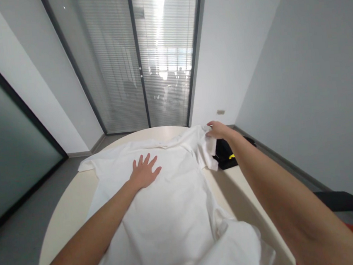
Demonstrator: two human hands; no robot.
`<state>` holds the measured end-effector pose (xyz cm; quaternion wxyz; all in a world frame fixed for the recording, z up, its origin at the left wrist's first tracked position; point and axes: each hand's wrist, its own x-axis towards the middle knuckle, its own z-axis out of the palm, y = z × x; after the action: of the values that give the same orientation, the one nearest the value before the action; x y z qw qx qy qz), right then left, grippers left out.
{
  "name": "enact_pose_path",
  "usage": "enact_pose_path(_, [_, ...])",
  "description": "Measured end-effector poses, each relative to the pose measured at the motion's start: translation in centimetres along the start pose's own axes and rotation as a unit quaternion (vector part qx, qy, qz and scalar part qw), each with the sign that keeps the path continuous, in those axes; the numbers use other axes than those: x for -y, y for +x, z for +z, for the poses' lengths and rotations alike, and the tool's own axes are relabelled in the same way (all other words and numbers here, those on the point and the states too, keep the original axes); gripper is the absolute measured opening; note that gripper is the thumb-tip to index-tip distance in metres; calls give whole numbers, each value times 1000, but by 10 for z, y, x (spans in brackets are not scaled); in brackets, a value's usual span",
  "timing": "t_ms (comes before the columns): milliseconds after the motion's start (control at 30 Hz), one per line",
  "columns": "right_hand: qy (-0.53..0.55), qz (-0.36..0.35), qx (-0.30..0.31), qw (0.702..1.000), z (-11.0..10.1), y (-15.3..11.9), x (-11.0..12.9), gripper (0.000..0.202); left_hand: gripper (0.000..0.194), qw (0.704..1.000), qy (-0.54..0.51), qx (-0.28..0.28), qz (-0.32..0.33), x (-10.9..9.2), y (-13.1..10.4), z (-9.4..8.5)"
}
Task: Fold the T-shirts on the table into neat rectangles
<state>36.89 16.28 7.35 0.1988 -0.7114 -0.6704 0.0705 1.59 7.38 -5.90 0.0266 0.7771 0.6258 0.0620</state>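
Where a white shirt (171, 204) lies rumpled across a pale table (59, 210), the left hand (144, 173), spread wide, best anchors its chest evenly, while the farther right hand (219, 130), pinching a sleeve (203, 150), should ease creases outward gently.

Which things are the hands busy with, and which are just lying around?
Busy:
- white shirt, left hand flat on it, right hand holding its sleeve
- table, under the shirt

Lying around, it seems:
- black thing with a yellow bit
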Motion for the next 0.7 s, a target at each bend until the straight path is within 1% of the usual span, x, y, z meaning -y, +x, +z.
enact_pose_path(100, [-80,28,48,995,3,-5,-2,45,70,1000,1,0,3,0,-1,-1])
enact_pose_path(167, [-121,45,54,990,2,-7,-2,36,69,1000,3,-2,5,0,-1,-1])
enact_pose_path(200, [-124,54,43,990,1,-7,-2,32,69,1000,4,-2,6,1,-1,-1])
enact_pose_path(267, [-91,77,2,993,-2,-8,1,27,69,1000,5,-2,6,2,-1,0])
enact_pose_path(333, [-27,94,-67,993,-4,-9,4,27,70,1000,2,1,6,2,0,0])
enact_pose_path(367, [4,90,-110,990,-5,-10,5,29,71,1000,1,3,5,3,1,0])
enact_pose_path(433, [47,55,-189,979,-4,-13,8,37,71,1000,-2,8,3,3,2,0])
enact_pose_path(467, [56,22,-214,975,-3,-15,10,40,72,1000,-2,10,2,3,3,-1])
enact_pose_path(500, [58,-18,-226,972,-2,-17,11,43,72,1000,-2,13,1,3,4,-2])
enact_pose_path(567, [40,-98,-216,971,3,-22,15,48,72,1000,-1,18,0,2,5,-3])
enact_pose_path(633, [-7,-176,-172,969,8,-28,20,55,72,1000,-1,19,0,2,5,-4])
enact_pose_path(700, [-76,-232,-118,963,15,-35,25,63,72,1000,-1,16,2,3,6,-4])
